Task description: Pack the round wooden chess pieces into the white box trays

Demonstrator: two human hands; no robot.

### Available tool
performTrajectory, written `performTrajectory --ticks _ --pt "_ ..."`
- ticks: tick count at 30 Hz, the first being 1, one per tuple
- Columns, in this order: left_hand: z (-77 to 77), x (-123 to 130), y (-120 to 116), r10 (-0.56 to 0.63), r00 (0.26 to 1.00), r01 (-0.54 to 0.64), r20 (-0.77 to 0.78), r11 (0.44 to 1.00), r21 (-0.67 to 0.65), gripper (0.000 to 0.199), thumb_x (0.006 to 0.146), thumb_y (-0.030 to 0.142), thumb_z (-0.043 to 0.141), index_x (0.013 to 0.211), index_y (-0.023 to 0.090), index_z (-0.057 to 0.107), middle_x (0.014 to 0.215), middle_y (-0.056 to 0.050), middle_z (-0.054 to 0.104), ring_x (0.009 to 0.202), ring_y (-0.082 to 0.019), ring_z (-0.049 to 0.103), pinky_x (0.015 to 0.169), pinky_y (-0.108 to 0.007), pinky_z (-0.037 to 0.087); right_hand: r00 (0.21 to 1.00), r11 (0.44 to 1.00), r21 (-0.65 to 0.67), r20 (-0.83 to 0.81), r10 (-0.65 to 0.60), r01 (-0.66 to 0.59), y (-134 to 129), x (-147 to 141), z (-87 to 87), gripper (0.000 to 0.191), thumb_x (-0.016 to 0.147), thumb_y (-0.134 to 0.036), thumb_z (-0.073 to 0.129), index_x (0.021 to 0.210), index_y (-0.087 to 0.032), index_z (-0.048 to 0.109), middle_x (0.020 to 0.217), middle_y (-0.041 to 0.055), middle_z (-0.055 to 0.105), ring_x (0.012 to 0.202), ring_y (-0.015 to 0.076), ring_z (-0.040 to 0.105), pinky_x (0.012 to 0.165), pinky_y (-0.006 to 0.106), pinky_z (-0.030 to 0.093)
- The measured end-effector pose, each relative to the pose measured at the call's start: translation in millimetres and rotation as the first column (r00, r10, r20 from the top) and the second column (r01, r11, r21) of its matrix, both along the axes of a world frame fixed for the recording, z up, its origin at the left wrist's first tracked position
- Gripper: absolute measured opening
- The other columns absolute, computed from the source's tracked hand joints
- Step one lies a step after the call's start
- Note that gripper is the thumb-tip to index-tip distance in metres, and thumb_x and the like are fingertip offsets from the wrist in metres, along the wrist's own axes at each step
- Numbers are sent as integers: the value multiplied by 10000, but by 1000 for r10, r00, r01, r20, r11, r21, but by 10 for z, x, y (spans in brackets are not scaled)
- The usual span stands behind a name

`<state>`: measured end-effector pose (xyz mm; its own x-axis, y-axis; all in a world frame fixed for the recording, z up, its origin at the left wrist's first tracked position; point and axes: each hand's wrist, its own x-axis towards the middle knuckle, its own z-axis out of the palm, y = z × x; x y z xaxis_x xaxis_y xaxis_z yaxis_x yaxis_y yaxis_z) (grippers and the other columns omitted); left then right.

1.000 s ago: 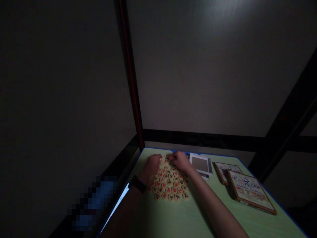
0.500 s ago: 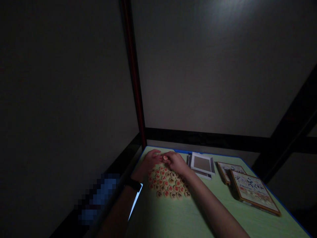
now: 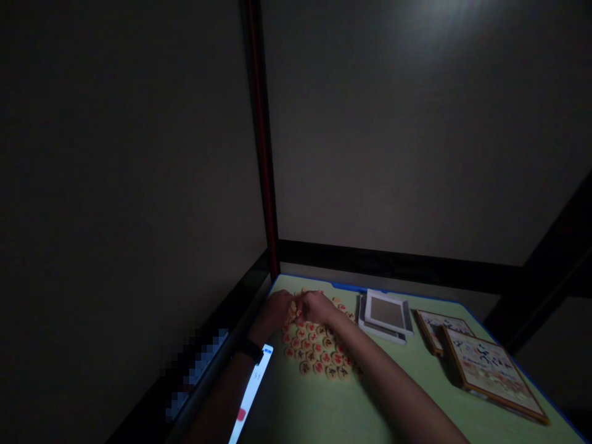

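Round wooden xiangqi pieces (image 3: 326,357) with red or black characters lie face up in loose rows on the pale green table (image 3: 319,407). My right hand (image 3: 317,306) is low over the far rows, its fingers bent down and closed at a piece by the left edge of the group. Close beside it, my left hand (image 3: 277,308) curls its fingers at the same edge. A few pieces (image 3: 293,306) show between the two hands. What the left fingertips hold, if anything, is too dark to make out. A dark band (image 3: 250,350) circles my left wrist.
Two white-rimmed trays (image 3: 387,310) are stacked right of the pieces. Further right lie two brown-edged flat boxes (image 3: 497,373) with printed lids, partly overlapping. A lit phone screen (image 3: 250,398) stands out beside my left forearm. Walls border the table's left and far sides.
My right hand has lowered the red-marked piece it held up and shifted left to the group's edge. My left fingers, formerly spread, are now curled. The view has shifted slightly.
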<state>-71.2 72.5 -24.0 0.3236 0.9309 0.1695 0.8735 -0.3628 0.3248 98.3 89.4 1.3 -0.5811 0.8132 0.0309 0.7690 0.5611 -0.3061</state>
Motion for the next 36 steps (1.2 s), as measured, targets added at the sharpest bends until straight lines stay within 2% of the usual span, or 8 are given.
performTrajectory --ticks 4,9,16,19,22,25,28,36 --pt "-29 -39 57 21 999 -20 46 1000 -12 317 867 102 410 945 154 713 984 -101 693 958 -200 619 893 -301 459 998 998 -45 49 41 -38 96 30 23 240 640 -343 861 843 -240 788 850 17 770 827 200 691 684 234 445" --pt "-74 -60 76 23 998 -21 54 998 -53 254 844 116 451 772 147 693 912 -99 689 888 -193 613 842 -288 452 995 996 -37 63 82 -80 194 4 96 189 781 -241 710 951 -233 794 932 27 782 858 183 698 749 237 457" --pt "-110 -74 65 22 995 -18 94 998 -53 189 810 178 550 914 147 705 979 -99 688 961 -211 602 910 -317 443 982 989 -66 122 141 -134 240 -65 81 262 669 -174 748 913 -256 801 876 -5 784 839 184 707 704 217 461" --pt "-107 -74 55 23 995 -17 102 998 -60 210 809 161 533 928 147 705 990 -102 688 964 -211 604 916 -320 448 980 989 -64 139 143 -135 261 -68 76 234 690 -174 733 897 -258 801 847 -14 781 792 167 706 686 206 462" --pt "-101 -78 44 38 994 -33 102 998 -51 248 826 127 481 938 134 702 991 -119 687 956 -215 608 907 -324 454 982 992 -18 140 125 -124 272 -101 89 266 780 -143 624 967 -229 793 920 26 780 847 173 707 729 217 471" --pt "-105 -90 39 51 995 -47 88 998 -50 265 819 90 454 901 137 701 961 -121 691 927 -214 612 881 -320 459 982 992 40 149 113 -120 265 -168 89 336 799 -124 576 1058 -213 770 1048 83 760 968 222 692 790 261 480" --pt "-118 -106 40 59 996 -55 63 997 -54 249 815 87 459 857 142 699 937 -119 694 914 -215 615 862 -314 460 976 989 58 179 125 -137 265 -238 63 310 772 -116 603 1010 -208 780 1084 107 746 988 243 687 793 272 487" --pt "-84 -75 4 91 996 -90 3 994 -65 276 858 81 438 936 127 698 1004 -141 694 959 -222 626 855 -306 450 976 985 72 168 142 -156 335 -271 17 257 720 -144 702 954 -217 778 952 50 771 909 209 697 747 234 478"
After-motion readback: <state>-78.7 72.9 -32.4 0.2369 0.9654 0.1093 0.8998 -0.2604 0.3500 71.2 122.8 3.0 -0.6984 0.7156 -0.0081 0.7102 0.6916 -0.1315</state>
